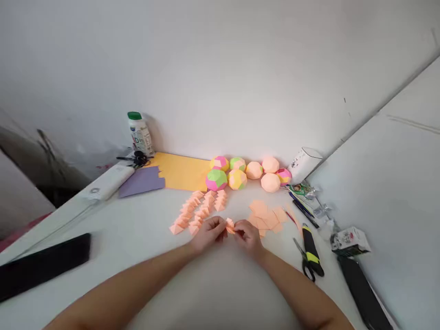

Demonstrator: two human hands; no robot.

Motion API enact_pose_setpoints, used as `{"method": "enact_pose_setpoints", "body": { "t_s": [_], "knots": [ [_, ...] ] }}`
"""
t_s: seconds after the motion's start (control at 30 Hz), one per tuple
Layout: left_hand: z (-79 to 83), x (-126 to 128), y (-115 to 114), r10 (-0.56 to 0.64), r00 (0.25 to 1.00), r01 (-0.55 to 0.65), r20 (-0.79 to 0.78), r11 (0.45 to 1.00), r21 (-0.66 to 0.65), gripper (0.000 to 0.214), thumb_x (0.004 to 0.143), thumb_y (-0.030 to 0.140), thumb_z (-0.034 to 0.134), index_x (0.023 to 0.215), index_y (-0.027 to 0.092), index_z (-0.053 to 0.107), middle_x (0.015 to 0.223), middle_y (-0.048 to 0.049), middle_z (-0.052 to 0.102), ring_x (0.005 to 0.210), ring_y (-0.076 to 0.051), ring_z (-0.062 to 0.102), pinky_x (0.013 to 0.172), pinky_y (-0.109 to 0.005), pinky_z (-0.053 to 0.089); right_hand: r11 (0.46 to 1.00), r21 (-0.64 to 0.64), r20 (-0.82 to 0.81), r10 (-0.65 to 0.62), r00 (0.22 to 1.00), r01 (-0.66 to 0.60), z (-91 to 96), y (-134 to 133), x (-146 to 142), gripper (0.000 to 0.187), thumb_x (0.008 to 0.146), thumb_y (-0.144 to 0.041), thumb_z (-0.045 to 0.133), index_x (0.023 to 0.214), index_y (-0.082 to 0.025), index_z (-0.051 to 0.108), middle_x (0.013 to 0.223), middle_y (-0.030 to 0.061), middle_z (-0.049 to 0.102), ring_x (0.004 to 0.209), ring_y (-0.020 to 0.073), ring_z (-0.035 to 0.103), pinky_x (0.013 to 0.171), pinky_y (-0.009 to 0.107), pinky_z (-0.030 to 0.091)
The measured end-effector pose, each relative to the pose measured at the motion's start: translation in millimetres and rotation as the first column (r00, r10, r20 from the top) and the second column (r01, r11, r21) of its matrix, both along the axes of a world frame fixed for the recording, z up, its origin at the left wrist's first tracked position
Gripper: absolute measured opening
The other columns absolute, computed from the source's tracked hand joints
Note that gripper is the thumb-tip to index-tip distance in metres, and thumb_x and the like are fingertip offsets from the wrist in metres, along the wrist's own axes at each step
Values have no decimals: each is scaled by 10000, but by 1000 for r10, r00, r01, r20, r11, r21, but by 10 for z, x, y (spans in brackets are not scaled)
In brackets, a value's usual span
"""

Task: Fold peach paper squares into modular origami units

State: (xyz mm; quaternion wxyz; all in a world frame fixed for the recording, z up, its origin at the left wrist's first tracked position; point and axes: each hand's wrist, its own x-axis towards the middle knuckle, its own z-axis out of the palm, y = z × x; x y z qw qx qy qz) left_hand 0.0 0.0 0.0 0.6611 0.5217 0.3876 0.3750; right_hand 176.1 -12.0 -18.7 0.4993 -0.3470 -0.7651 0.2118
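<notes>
Before the paper balls (237,173), a half-hidden peach piece (230,226)

Rows of folded units (199,211) lay just in front of the balls, with loose flat squares (268,216) further right. Nearer the camera than the balls, the left hand (206,234) and right hand (250,236) met, fingertips pinched shut on the peach piece. The fingers covered most of it, leaving its shape unclear.

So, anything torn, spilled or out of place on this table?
Nothing spilled. The purple sheet has a notched edge, and crumpled wrappers lie by the scissors. The left hand and right hand pinch a peach paper piece.
</notes>
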Motion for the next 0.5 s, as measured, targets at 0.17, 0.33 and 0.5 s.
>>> {"method": "enact_pose_setpoints", "body": {
  "t_s": [0.17,0.33,0.5],
  "knots": [
    [27,22,-9,4,1000,-4,-5,1000,-15,359,764,503,531,630,182,444,543,33,562,452,-85,459,467,-211,339,1000,4,34,6,999,-6,-27,4,-4,163,761,-69,514,819,-188,609,802,59,601,666,138,563,534,229,454],
    [96,31,-29,17,997,-18,-72,1000,-10,365,775,503,512,623,173,482,543,30,561,450,-87,464,459,-210,333,999,-44,57,-17,998,20,-44,6,9,159,770,-76,509,804,-186,619,833,67,602,602,118,543,499,220,436],
    [108,24,-46,23,985,-19,-169,999,28,384,809,493,470,606,169,506,469,39,500,449,-99,451,462,-212,321,998,-60,77,-18,997,22,-64,4,3,117,788,-111,526,782,-183,618,794,54,588,569,111,514,498,227,428]
  ]
}}
